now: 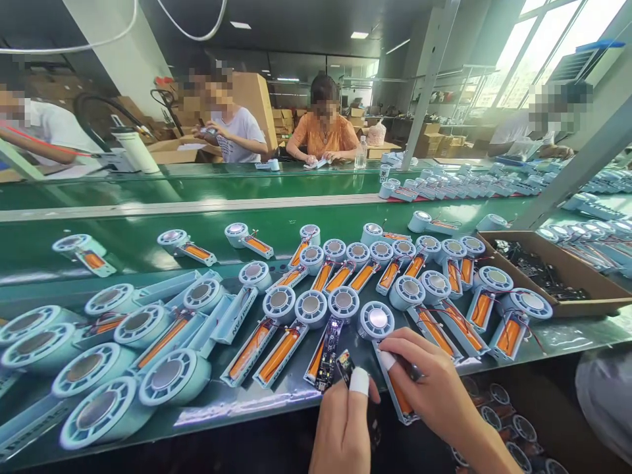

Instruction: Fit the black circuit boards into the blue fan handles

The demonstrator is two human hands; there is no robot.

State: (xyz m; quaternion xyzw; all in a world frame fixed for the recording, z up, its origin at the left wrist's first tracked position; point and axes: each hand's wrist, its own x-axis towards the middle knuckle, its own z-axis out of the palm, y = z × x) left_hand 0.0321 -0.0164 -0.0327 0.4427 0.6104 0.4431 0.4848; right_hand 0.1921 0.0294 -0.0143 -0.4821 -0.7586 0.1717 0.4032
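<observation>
My left hand [345,415], a white cover on one fingertip, is closed on a small dark circuit board [345,363] near the table's front edge. Just right of it, my right hand [424,375] has thumb and fingers pressed together at the top of a light-blue handheld fan [376,320]. What those fingertips pinch is too small to make out. An orange battery shows in this fan's open handle, partly behind my hand. Left of it lies another fan [343,302] with a black circuit board [328,359] over its orange battery.
Many light-blue fans [168,376] cover the green table. A cardboard box [592,307] of dark boards sits at the right. Across the green line [207,189], several people work. A slanted metal post [567,158] stands at right, and more fans lie below the table's edge.
</observation>
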